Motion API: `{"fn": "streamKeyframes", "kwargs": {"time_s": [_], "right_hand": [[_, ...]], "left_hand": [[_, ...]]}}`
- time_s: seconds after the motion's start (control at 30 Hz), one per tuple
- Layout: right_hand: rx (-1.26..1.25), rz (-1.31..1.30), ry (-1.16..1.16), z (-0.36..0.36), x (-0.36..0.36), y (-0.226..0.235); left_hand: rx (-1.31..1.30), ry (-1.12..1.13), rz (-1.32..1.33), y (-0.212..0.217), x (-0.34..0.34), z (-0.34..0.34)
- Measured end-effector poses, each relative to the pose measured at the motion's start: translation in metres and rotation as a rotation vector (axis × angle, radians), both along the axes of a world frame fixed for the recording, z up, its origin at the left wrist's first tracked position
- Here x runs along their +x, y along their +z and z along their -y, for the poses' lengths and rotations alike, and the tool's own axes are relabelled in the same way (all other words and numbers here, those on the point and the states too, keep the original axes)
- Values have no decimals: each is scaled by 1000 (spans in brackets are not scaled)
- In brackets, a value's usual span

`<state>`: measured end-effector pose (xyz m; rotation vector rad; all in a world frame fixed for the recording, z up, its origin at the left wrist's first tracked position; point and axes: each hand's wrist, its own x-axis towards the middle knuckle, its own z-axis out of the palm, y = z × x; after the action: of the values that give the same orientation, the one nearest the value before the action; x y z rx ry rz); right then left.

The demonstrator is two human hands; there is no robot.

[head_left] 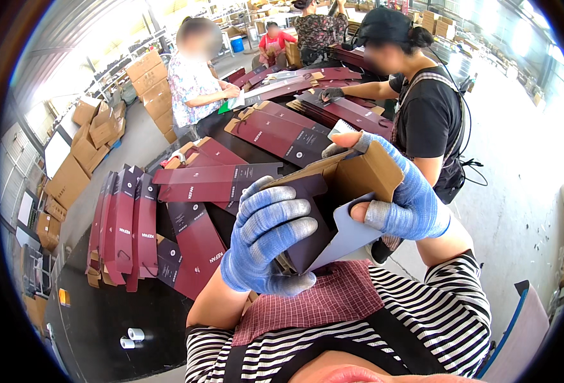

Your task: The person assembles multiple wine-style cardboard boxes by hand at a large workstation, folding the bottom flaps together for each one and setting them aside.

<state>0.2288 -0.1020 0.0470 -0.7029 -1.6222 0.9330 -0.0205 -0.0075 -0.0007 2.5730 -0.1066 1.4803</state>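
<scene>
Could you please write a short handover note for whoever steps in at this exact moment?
Left hand: gloved, grip wrapped around the half-folded maroon box, held at chest height.
Right hand: gloved, pinching the box's open brown flap.
Flat box blanks lie on the dark table; a row stands at its left.
Done: box partly shaped.
Left: flaps still open.

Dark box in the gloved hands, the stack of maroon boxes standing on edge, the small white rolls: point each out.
Dark box [307, 220]: head view, dark side panel.
Maroon boxes [123, 223]: head view, middle of stack.
White rolls [132, 337]: head view, between the pair.
</scene>
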Motion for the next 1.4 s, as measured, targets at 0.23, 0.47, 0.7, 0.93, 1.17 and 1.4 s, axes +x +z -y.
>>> {"fn": "streamKeyframes", "kwargs": {"time_s": [0.23,0.47,0.7,0.93,1.17,1.4], "right_hand": [[80,11,20,-4,-1,-8],[235,52,6,-11,-1,-16],[329,137,0,-16,4,-18],[396,90,-35,-14,-3,-20],[41,-71,82,-1,-3,5],[265,428,-143,-9,3,13]], "left_hand": [[12,-56,177,9,17,0],[164,152,-93,30,6,12],[190,223,-192,31,6,17],[153,215,-198,30,5,18],[164,247,-217,29,6,21],[110,239,-193,28,26,24]]}}
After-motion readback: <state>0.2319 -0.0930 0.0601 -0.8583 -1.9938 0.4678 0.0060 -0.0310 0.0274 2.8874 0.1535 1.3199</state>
